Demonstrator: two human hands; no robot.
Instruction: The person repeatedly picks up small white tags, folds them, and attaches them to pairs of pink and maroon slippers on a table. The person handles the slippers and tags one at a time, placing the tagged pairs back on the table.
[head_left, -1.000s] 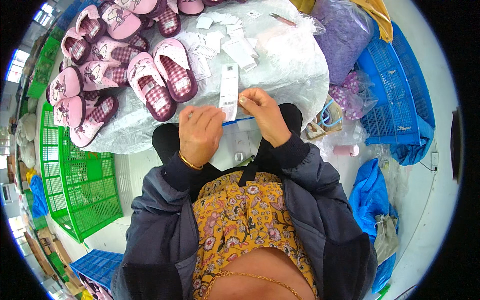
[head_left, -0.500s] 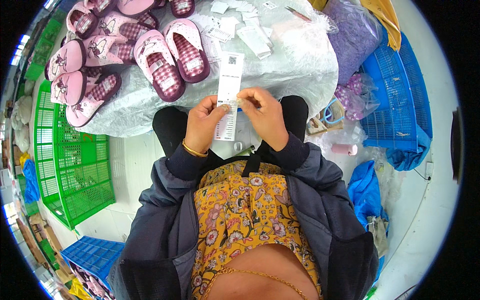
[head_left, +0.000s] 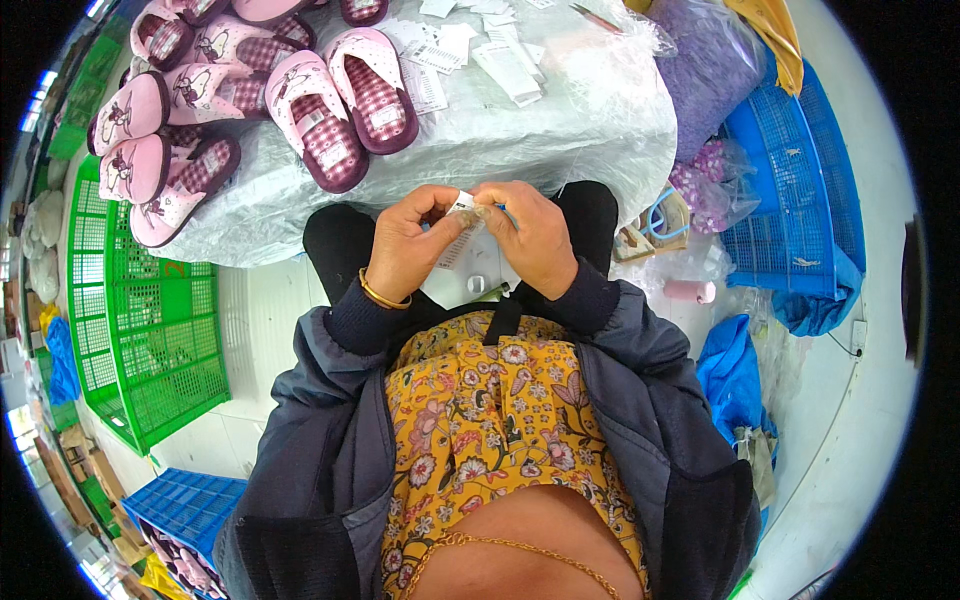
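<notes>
Left hand: the left hand (head_left: 403, 243) has its thumb and fingertips clamped on a printed paper label (head_left: 454, 251), with a yellow bangle (head_left: 381, 292) at the wrist.
Right hand: the right hand (head_left: 535, 236) pinches the label's upper part; its fingertips now nearly meet the left ones, where half a second ago each hand had its own side of the strip.
Paper label: between both hands, in front of the table edge and above the lap. Half a second ago its full length showed, rising well above the fingers; now only a small white corner shows at the top and a shorter tilted piece hangs below, the middle hidden by the fingers.
Front slippers: the pink pair (head_left: 331, 138) with plum checked insoles lies side by side on the table, in the same arrangement as before.
Other slippers: more pink ones (head_left: 133, 168) sit bunched at the left, unchanged.
Loose slips: white printed papers (head_left: 507, 72) lie scattered beyond the hands, as earlier.
Table: covered in clear plastic sheeting (head_left: 560, 135), a red-handled tool (head_left: 596, 17) at its far side.
Crates: green (head_left: 165, 345) at the left, blue (head_left: 780, 235) at the right, beside a purple-filled bag (head_left: 703, 75).
</notes>
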